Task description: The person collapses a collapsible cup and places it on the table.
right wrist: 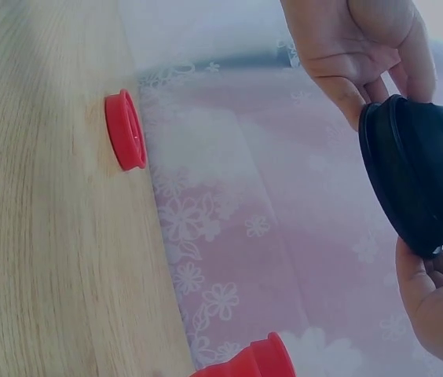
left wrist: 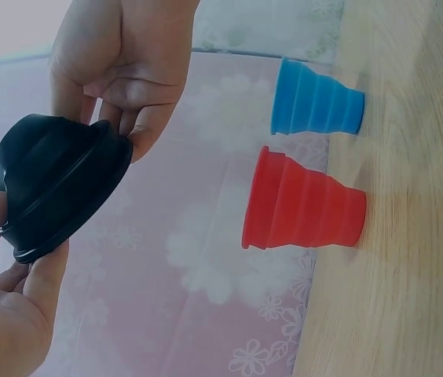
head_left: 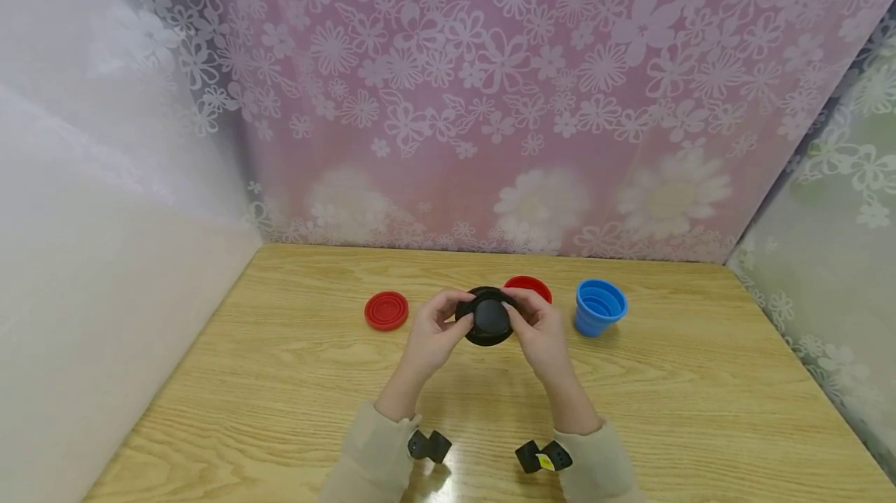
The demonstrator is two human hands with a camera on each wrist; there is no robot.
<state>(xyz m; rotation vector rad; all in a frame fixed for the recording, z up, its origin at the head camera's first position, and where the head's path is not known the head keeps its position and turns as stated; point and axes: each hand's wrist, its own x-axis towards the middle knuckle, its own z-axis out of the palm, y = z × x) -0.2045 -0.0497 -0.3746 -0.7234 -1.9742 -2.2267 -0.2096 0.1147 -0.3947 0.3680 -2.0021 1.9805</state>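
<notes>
The left hand (head_left: 432,333) and right hand (head_left: 543,333) pinch a black cup (head_left: 491,318), with a red cup (left wrist: 308,200) behind it, a blue cup (head_left: 596,315) to its right, and a flattened cup (head_left: 386,310) to its left.

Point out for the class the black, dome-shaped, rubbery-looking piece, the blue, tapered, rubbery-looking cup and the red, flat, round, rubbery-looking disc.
Black piece (head_left: 491,318): head view, its round centre.
Blue cup (left wrist: 316,99): left wrist view, its ribbed side wall.
Red disc (head_left: 386,309): head view, the middle of its ringed face.

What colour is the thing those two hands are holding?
The held thing is black; it shows best in the left wrist view.
</notes>
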